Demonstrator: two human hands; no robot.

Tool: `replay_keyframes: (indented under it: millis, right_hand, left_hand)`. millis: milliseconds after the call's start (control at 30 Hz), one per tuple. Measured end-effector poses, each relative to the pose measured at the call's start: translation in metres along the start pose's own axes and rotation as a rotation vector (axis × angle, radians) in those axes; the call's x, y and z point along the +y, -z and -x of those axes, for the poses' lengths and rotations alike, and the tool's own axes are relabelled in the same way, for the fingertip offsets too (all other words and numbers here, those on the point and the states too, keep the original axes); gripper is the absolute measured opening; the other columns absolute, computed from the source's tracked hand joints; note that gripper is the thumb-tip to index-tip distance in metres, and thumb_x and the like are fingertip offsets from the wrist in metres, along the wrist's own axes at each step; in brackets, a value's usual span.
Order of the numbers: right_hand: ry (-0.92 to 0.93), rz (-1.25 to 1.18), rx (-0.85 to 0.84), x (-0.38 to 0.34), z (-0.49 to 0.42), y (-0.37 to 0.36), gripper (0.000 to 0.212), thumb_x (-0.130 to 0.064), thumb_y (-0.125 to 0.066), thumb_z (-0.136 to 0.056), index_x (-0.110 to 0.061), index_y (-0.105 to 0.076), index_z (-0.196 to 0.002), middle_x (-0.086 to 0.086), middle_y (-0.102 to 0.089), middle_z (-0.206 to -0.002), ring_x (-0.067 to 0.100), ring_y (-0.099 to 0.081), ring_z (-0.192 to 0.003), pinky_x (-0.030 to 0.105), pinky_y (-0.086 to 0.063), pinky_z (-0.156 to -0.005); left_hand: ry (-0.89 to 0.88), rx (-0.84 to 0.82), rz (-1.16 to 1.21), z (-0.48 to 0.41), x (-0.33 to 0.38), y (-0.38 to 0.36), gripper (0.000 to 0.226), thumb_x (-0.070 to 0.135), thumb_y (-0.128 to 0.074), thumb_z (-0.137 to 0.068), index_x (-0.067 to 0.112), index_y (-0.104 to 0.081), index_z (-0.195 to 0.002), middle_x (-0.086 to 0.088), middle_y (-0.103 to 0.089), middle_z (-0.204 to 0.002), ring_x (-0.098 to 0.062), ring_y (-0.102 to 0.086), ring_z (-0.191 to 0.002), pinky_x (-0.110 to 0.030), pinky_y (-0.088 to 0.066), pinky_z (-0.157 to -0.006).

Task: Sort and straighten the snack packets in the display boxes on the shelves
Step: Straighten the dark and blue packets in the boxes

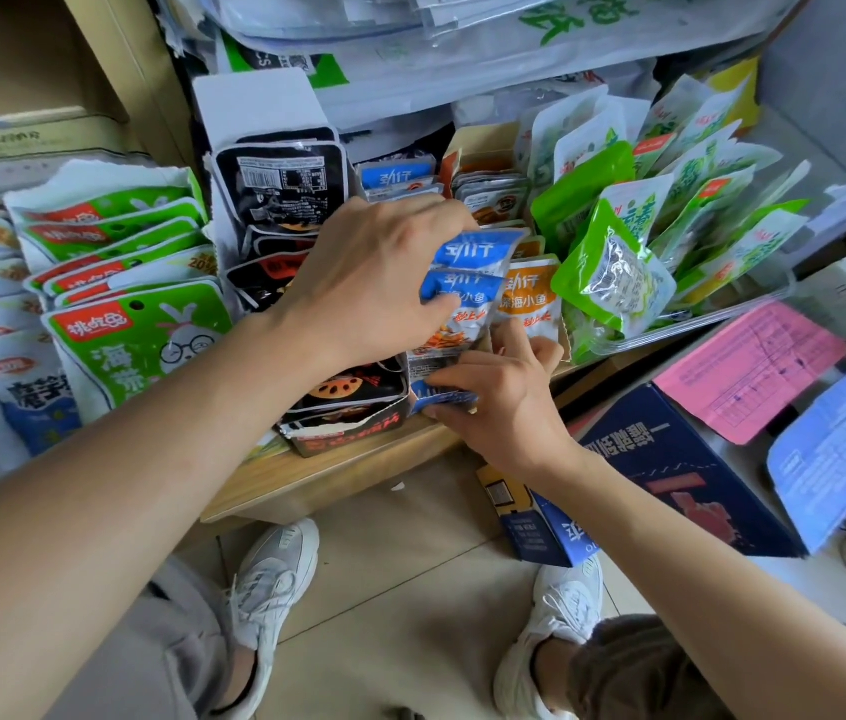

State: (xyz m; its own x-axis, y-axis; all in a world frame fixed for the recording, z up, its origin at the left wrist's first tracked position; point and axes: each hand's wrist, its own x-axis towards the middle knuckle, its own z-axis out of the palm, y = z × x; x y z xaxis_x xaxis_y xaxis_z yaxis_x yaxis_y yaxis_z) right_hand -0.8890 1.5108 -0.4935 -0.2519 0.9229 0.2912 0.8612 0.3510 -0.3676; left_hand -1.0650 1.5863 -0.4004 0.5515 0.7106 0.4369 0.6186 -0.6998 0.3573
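Observation:
My left hand (374,275) grips a small stack of blue-and-white fish snack packets (467,283) standing in a narrow display box on the wooden shelf (338,475); its thumb lies across the front packet. Lower down, my right hand (504,402) pinches the blue front lip of that box (444,397). An orange-and-white packet (532,298) stands just right of the blue ones. More blue packets (395,174) sit further back in the same row.
Black packets fill the box (280,200) to the left, green-and-white packets (135,335) stand further left, bright green packets (613,262) fill a clear tray on the right. Pink (748,366) and blue (836,449) papers lie on a dark carton (670,459). My shoes are on the floor tiles.

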Motion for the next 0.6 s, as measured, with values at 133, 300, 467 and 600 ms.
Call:
replay_keyframes:
  millis: [133,300,467,600]
  right_hand:
    - [-0.012,0.012,0.042,0.0,0.007,0.003,0.025,-0.039,-0.083,-0.073,-0.031,-0.074,-0.096,-0.019,-0.066,-0.098,0.022,-0.043,-0.099,0.046,-0.03,-0.081]
    - [0.004,0.176,-0.049,-0.007,0.009,0.006,0.067,-0.045,-0.079,-0.074,-0.031,-0.058,-0.136,-0.018,-0.06,-0.135,0.025,-0.037,-0.114,0.036,-0.02,-0.081]
    - [-0.025,0.096,-0.027,-0.006,0.002,0.007,0.045,-0.035,-0.088,-0.067,-0.03,-0.075,-0.11,-0.008,-0.072,-0.108,0.023,-0.037,-0.104,0.04,-0.023,-0.076]
    - [-0.056,0.042,-0.015,-0.004,-0.002,0.007,0.034,-0.035,-0.09,-0.063,-0.032,-0.08,-0.095,0.005,-0.058,-0.098,0.022,-0.036,-0.104,0.039,-0.022,-0.079]
  left_hand:
    - [-0.007,-0.03,-0.005,0.0,-0.003,0.0,0.039,0.028,-0.072,-0.077,0.012,-0.066,-0.113,0.001,-0.069,-0.098,-0.025,-0.065,-0.084,-0.047,-0.052,-0.074]
    - [-0.023,-0.048,-0.025,-0.001,-0.005,0.0,0.038,0.028,-0.073,-0.075,0.014,-0.066,-0.11,0.001,-0.069,-0.099,-0.027,-0.065,-0.087,-0.045,-0.051,-0.075]
    - [-0.015,-0.055,-0.034,-0.001,-0.003,-0.001,0.039,0.03,-0.07,-0.075,0.014,-0.067,-0.11,0.0,-0.07,-0.101,-0.028,-0.065,-0.089,-0.046,-0.05,-0.078]
    - [-0.012,-0.056,-0.038,-0.001,-0.002,-0.001,0.038,0.029,-0.071,-0.076,0.014,-0.067,-0.111,0.002,-0.07,-0.102,-0.027,-0.065,-0.088,-0.046,-0.05,-0.078]
